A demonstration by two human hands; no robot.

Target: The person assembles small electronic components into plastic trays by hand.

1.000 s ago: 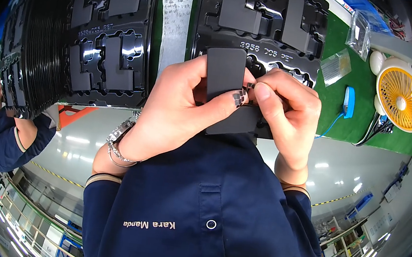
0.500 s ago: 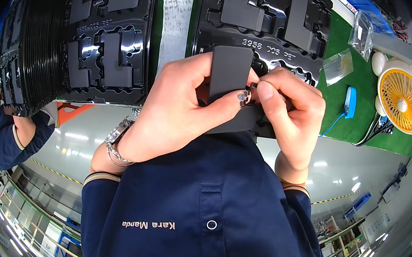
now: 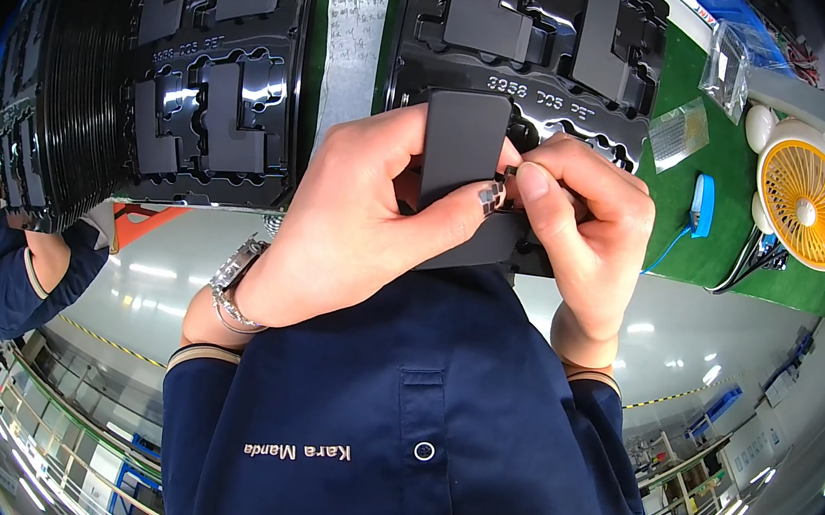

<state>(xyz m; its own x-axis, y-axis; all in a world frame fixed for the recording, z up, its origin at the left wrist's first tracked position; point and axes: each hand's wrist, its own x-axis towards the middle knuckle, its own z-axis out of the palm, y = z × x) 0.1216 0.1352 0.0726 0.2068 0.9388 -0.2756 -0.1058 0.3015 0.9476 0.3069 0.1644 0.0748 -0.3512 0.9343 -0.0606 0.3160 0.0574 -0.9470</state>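
Note:
Close in front of my body, my left hand [image 3: 363, 202] is closed around a flat black L-shaped part [image 3: 464, 142], its thumb lying across the face near the inner corner. My right hand [image 3: 583, 210] pinches a tiny dark piece [image 3: 511, 172] between thumb and forefinger at the part's right side. What that piece is cannot be made out, and the fingers partly hide it. Beyond my hands lies a black moulded tray [image 3: 550, 93] with similar L-shaped parts [image 3: 606, 42] in its hollows.
On the left stands a stack of black trays [image 3: 93, 93], its top one bearing several L-shaped parts. A white written-on strip [image 3: 355, 40] runs between the trays. At right are a yellow-and-white fan [image 3: 804, 203], a blue strap with cord [image 3: 702, 206] and clear plastic bags [image 3: 679, 135]. A co-worker [image 3: 28, 278] is at far left.
Almost nothing differs. Both hands keep the same hold, with only a very slight shift of the hands and the black part to the right.

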